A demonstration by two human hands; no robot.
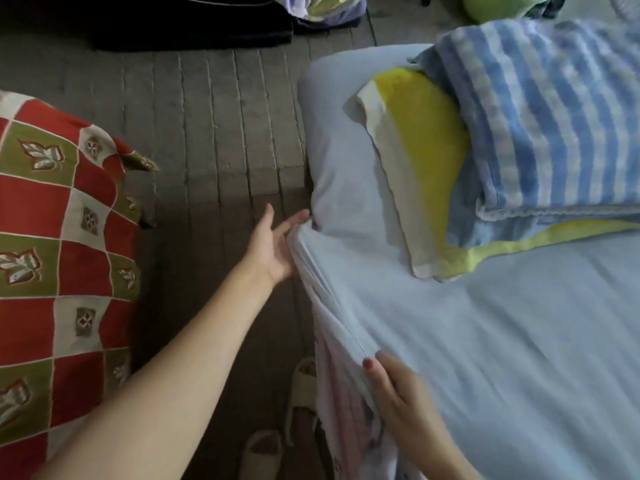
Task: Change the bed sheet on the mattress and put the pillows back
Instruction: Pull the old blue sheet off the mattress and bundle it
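Tucking sheet (467,341) along the bed's left edge, frame centre.
My left hand (273,251) is spread, fingers pushing cloth under; right hand (401,393) lies flat, pinning the edge lower centre. Pillow (415,161) upper right, already back.

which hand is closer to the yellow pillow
Left. The left hand touches the sheet edge just beside the yellow pillow; the right hand presses the sheet farther down the bed.

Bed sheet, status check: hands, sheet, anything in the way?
Left hand open, fingers at the sheet edge. Right hand flat on the bed sheet near the mattress side. Yellow pillow and striped blanket already on the bed. Slippers underfoot.
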